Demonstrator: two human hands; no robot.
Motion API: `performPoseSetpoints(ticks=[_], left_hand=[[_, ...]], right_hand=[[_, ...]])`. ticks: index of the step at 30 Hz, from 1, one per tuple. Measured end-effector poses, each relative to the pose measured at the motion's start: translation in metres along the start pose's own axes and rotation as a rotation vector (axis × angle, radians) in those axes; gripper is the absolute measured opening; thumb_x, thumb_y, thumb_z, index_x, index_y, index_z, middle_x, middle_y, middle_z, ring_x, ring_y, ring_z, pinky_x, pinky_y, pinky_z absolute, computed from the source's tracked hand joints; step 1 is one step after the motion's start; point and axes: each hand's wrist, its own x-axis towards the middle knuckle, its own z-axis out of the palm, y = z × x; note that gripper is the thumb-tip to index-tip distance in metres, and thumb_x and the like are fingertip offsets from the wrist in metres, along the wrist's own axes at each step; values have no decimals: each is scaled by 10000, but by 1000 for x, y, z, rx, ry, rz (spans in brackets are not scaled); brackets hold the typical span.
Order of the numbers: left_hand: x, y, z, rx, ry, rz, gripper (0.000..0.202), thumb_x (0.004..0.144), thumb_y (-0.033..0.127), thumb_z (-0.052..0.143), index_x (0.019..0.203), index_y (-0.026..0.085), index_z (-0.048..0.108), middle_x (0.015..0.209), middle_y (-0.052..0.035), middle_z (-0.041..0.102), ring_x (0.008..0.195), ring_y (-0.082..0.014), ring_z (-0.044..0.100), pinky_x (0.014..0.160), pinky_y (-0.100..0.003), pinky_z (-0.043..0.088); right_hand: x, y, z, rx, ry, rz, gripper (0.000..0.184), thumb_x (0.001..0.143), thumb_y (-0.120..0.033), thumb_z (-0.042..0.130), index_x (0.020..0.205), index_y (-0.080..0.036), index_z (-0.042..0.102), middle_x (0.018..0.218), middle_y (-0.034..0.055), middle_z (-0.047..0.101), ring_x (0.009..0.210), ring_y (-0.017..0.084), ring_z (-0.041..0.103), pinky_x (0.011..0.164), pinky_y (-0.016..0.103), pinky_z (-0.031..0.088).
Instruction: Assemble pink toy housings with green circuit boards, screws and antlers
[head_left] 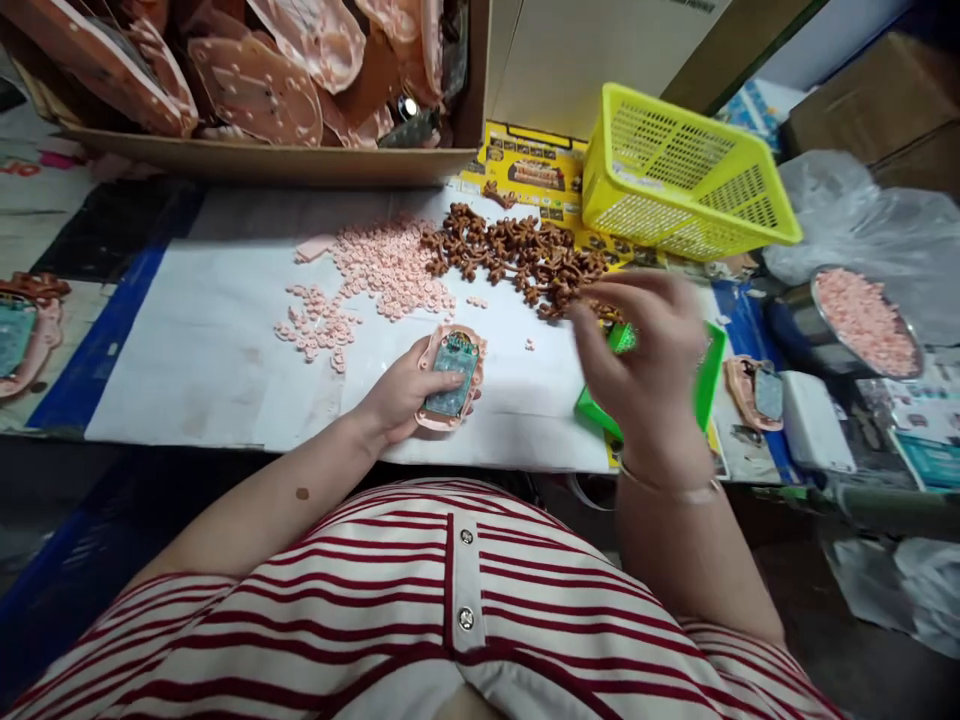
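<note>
My left hand point(409, 395) is wrapped round a pink oval shell with a green circuit board point(452, 375) in it, held flat on the white sheet point(225, 340). My right hand point(645, 360) hovers blurred above a green tray point(709, 375), fingers bent near the edge of a pile of brown rubber pieces point(525, 255). What those fingers hold cannot be made out. A spread of small pink round pieces point(375, 275) lies just beyond the left hand.
A cardboard box of pink shells point(262, 80) stands at the back left. A yellow basket point(682, 175) is tilted at the back right. A metal bowl of pink pieces point(862, 320), another shell point(757, 390) and a white block point(814, 420) sit at right.
</note>
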Motion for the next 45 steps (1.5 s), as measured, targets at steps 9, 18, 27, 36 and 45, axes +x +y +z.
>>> performPoseSetpoints(ticks=[9,18,27,36,45], left_hand=[[-1,-4,-6,-79,-28,-61,529,649,209,857,1098,203,577,869,-45,697,736,-197,695,636,-320,566],[-5,-2,-3,-150,-209,43,537,716,227,818,1201,217,587,932,-56,692,796,-192,674,692,-320,539],[-5,-12,-3,4,-109,165,538,674,224,856,1150,186,608,932,-49,725,804,-174,676,760,-305,526],[5,-13,-16,-87,-237,125,528,707,194,829,1189,192,613,954,-49,723,807,-166,691,754,-296,552],[4,-14,-12,37,-218,72,584,656,237,851,1173,128,601,916,-74,715,772,-185,681,707,-302,532]], right_hand=[[81,35,111,-519,-477,22,378,874,-75,393,1141,-73,661,1090,259,676,1041,355,556,918,515,406],[12,5,92,690,-68,399,324,753,-368,735,1056,-282,657,658,-70,488,561,125,494,575,311,475],[-35,-14,101,776,-101,634,449,750,-659,714,748,-220,617,657,-12,582,571,139,523,521,300,455],[-54,-3,69,614,-265,249,278,820,-486,724,921,-228,743,863,48,683,794,171,608,752,347,519],[-36,-2,61,1111,-30,722,323,619,-422,895,850,-243,758,753,-3,693,695,128,608,654,301,506]])
